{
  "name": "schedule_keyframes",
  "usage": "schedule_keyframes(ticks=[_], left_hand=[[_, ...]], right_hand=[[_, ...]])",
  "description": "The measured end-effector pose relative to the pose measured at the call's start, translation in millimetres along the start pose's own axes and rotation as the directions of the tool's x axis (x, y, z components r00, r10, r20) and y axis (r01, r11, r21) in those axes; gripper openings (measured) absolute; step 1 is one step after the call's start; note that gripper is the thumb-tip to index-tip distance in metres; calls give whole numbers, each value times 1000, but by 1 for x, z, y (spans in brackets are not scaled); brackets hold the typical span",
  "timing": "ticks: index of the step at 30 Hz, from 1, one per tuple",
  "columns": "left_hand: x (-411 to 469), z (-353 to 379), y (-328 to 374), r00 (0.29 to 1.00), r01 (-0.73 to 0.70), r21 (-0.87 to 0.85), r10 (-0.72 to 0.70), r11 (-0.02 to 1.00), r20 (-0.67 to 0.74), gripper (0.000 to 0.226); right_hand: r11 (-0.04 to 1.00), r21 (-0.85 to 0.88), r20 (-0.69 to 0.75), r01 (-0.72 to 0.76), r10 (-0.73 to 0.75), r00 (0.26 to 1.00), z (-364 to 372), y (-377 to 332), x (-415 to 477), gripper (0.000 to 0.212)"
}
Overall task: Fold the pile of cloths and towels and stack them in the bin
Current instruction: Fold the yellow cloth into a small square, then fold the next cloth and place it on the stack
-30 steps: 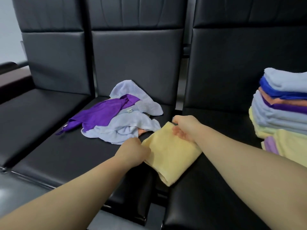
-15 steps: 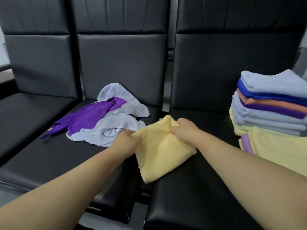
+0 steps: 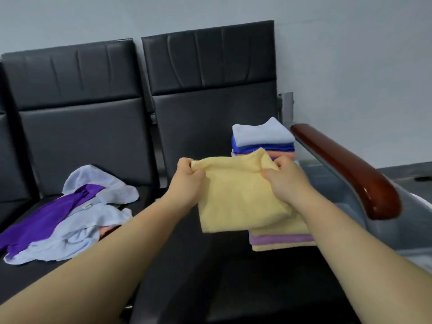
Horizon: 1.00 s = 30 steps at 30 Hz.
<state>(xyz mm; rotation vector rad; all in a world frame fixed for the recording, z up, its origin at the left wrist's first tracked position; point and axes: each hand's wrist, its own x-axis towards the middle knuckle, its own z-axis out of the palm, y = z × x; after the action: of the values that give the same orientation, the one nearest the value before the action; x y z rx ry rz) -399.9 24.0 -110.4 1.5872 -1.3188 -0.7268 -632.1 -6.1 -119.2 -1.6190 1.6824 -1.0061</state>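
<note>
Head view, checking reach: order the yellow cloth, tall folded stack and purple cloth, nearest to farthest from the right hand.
1. Yellow cloth: gripped by the right hand.
2. Tall folded stack: just behind the hand.
3. Purple cloth: far left, on the next seat.

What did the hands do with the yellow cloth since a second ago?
The left hand and right hand lifted the yellow cloth off the seat and carried it right, over the low stack. They kept gripping it. The loose pile and tall stack stayed put.
</note>
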Motion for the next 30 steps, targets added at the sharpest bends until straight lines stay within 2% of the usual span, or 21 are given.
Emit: schedule_keyframes(ticks=[2,7,10,14,16,20,23,26,30], left_hand=[[5,35,13,998,33,-32,-32,999,58,14],[25,106,22,982,139,-42,-132,989,135,18],[40,134,9,984,142,56,-147,988,102,26],[44,152,-16,983,124,204,-148,971,109,30],[44,154,-27,986,96,252,-127,963,109,30],[40,150,-30,994,45,265,-69,963,84,27],[33,137,-27,997,3,297,-24,955,68,38],[26,112,-33,998,-12,325,-7,946,58,57],[19,54,-54,1000,-6,395,1,919,14,56]], right_hand=[[998,-3,-47,-58,58,997,-25,21,9,10],[969,-106,-122,-224,211,970,-53,72,26,12],[950,-144,-143,-278,258,955,-47,99,31,27],[936,-220,-92,-274,260,961,-38,118,32,41],[934,-267,-71,-235,224,972,-39,118,31,44],[905,-422,-53,-58,40,998,-42,103,18,48],[844,-532,-31,66,-98,995,-38,84,2,48],[828,-536,60,163,-155,986,-21,62,-11,47],[813,-509,164,283,-231,959,21,27,-28,43]])
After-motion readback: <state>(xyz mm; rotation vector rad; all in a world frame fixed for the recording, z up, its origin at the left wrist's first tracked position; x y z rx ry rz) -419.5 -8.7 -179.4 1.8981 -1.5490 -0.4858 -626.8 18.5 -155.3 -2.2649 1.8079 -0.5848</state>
